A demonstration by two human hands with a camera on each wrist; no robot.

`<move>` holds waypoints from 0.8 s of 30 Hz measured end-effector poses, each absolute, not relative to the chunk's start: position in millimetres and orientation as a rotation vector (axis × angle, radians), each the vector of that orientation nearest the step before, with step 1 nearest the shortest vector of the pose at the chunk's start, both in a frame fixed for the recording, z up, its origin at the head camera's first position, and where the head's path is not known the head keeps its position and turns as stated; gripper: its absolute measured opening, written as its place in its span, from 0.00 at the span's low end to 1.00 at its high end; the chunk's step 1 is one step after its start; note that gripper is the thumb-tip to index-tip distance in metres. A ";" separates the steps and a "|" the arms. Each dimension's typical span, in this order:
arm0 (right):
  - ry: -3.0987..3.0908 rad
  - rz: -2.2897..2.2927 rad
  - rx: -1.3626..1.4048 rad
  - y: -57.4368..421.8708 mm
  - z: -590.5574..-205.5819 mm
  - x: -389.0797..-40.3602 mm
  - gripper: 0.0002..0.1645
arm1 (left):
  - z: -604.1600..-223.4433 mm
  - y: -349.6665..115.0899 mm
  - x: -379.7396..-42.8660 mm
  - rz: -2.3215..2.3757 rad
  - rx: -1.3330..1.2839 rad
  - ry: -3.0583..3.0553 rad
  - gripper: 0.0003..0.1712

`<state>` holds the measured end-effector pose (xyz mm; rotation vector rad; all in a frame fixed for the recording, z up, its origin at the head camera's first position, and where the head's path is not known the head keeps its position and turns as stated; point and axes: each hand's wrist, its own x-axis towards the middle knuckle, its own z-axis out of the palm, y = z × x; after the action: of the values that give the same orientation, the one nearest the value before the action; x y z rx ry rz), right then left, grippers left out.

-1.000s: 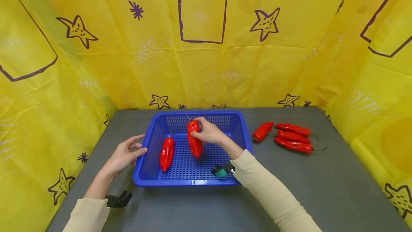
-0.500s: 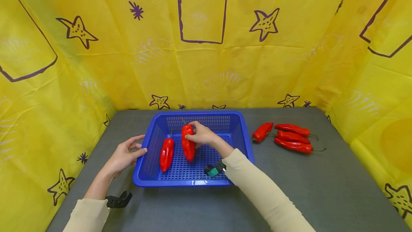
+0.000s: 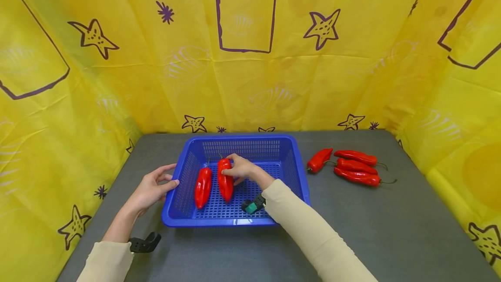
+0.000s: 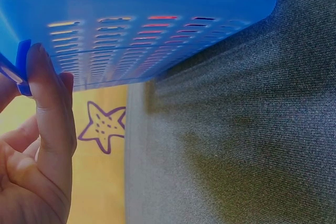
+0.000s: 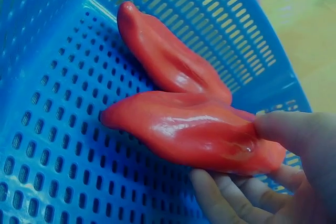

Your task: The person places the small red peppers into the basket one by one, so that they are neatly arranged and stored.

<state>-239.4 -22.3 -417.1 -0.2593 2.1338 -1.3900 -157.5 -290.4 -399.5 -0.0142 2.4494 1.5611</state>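
Observation:
My right hand (image 3: 242, 169) holds a red pepper (image 3: 225, 182) by its stem end, low inside the blue plastic basket (image 3: 235, 222). The right wrist view shows the thumb on top of this pepper (image 5: 184, 129) and the fingers along its underside. A second red pepper (image 3: 202, 188) lies on the basket floor just left of it, its stem toward the back. At the basket's left rim, my left hand (image 3: 151, 190) pinches the edge. The left wrist view has the left hand (image 4: 50, 129) at the rim, beside the slotted basket wall (image 4: 142, 40).
On the grey table (image 3: 352, 229), right of the basket, lie several more red peppers (image 3: 355, 166), one (image 3: 319, 160) slightly apart from the others. A yellow cloth (image 3: 250, 90) with drawn stars and fish surrounds the table at the back and sides.
My right hand has moved left and lower with the red pepper, bringing it closer to the pepper lying in the basket. The left hand and the basket have stayed in place.

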 end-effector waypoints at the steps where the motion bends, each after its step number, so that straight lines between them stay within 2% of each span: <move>1: 2.127 -1.384 -0.251 -23.2 -418.2 -239.7 0.33 | -399.6 -290.4 -157.6 1.558 -0.014 2.451 0.39; 24: 2.079 -1.324 -0.164 -33.6 -432.6 -244.2 0.33 | -399.8 -292.2 -159.0 1.526 -0.027 2.460 0.39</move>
<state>-244.2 -33.6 -432.6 -0.1641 2.0786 -1.3239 -159.0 -292.2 -399.8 -0.0268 2.4601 1.5259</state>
